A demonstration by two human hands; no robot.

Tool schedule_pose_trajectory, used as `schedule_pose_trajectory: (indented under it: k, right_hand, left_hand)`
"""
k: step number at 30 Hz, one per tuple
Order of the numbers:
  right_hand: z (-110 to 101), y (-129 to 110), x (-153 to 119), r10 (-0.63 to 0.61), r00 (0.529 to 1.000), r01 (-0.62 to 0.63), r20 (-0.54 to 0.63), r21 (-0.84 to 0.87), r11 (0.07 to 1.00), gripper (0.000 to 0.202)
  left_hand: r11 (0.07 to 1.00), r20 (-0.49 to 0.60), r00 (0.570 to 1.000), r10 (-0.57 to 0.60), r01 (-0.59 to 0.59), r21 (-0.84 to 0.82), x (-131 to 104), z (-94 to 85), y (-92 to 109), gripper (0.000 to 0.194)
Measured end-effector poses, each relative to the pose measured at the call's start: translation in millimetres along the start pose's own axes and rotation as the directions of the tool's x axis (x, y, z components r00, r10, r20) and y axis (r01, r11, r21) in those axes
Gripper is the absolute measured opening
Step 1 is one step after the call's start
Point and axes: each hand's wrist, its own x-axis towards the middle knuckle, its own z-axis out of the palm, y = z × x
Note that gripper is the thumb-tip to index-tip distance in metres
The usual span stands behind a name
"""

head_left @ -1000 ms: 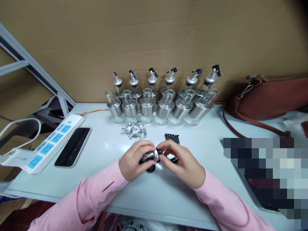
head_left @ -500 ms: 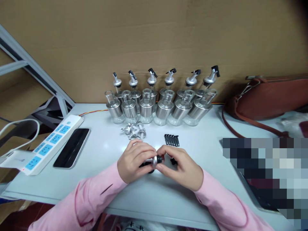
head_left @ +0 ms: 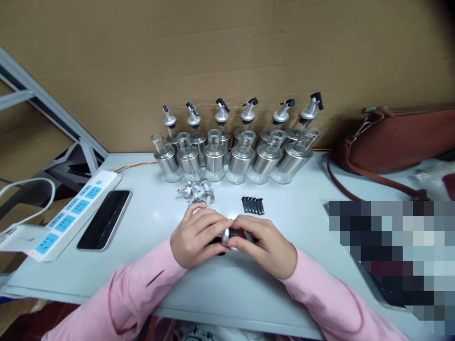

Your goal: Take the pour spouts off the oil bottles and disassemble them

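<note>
Left hand (head_left: 197, 237): curled around the silver spout (head_left: 226, 237).
Right hand (head_left: 268, 244): fingers closed on the spout's black end (head_left: 233, 233).
Silver spout: between both hands, over the worktop (head_left: 149, 199); largely covered, its tip seemingly inside the left hand.
Silver pieces (head_left: 197, 191): heaped before the bottles (head_left: 214, 161).
Black levers (head_left: 252, 205): lined up nearby.

There are six open bottles (head_left: 214, 161), six spouted bottles (head_left: 248, 115), one phone (head_left: 104, 220).

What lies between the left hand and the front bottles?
In the head view, a few silver spouts lie between the left hand and the front bottles.
</note>
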Motion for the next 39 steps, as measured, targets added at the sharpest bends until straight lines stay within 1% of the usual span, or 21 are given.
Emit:
schedule_pose_trajectory:
  k: [4,9,15,18,20,23,28,30,33,36,39]
  right_hand:
    - [0,2,1,-0.023,1.000,0.023,-0.009,-0.020,1.000,0.027]
    - [1,3,0,-0.016,1.000,0.014,-0.024,-0.089,0.996,0.024]
    - [2,4,0,0.011,1.000,-0.013,-0.024,-0.089,0.996,0.025]
    - [3,2,1,0.017,0.999,-0.020,-0.033,-0.084,0.996,0.023]
    - [3,0,1,0.000,0.999,-0.004,-0.051,-0.080,0.997,0.021]
    - [2,-2,1,-0.031,0.997,0.026,-0.075,-0.077,0.997,0.017]
    - [6,-4,2,-0.027,0.986,0.013,-0.163,-0.088,0.996,0.019]
    - [7,-5,2,-0.060,0.977,0.036,-0.206,-0.118,0.992,0.020]
    - [8,-5,3,-0.165,0.957,0.115,-0.238,-0.211,0.971,0.018]
    - [7,-3,4,-0.274,0.933,0.197,-0.231,-0.308,0.931,0.016]
    - [7,-1,5,-0.365,0.906,0.266,-0.212,-0.383,0.884,0.016]
  left_hand:
    - [1.000,0.008,1.000,-0.014,0.014,-0.007,-1,1.1,-1,0.033]
    - [0.997,0.035,0.999,-0.031,0.033,-0.075,0,2.5,-2,0.033]
    - [0.994,0.058,0.998,-0.027,0.033,-0.105,-1,5.1,-5,0.036]
    - [0.997,0.054,0.998,-0.029,0.033,-0.066,-1,4.7,-5,0.033]
    - [1.000,0.048,0.999,-0.019,0.020,-0.016,1,3.3,-5,0.033]
    - [0.999,0.052,0.999,-0.008,0.006,0.045,5,1.7,-3,0.039]
    - [0.989,0.078,0.997,-0.016,0.004,0.150,9,0.9,-2,0.052]
    - [0.987,0.082,0.996,-0.023,0.009,0.160,10,-0.1,-2,0.052]
    - [0.996,0.100,0.993,-0.063,0.056,0.075,10,-2.0,-3,0.050]
    - [0.991,0.158,0.981,-0.111,0.120,-0.053,10,-4.2,-4,0.049]
    - [0.978,0.203,0.969,-0.140,0.168,-0.126,11,-6.9,-5,0.051]
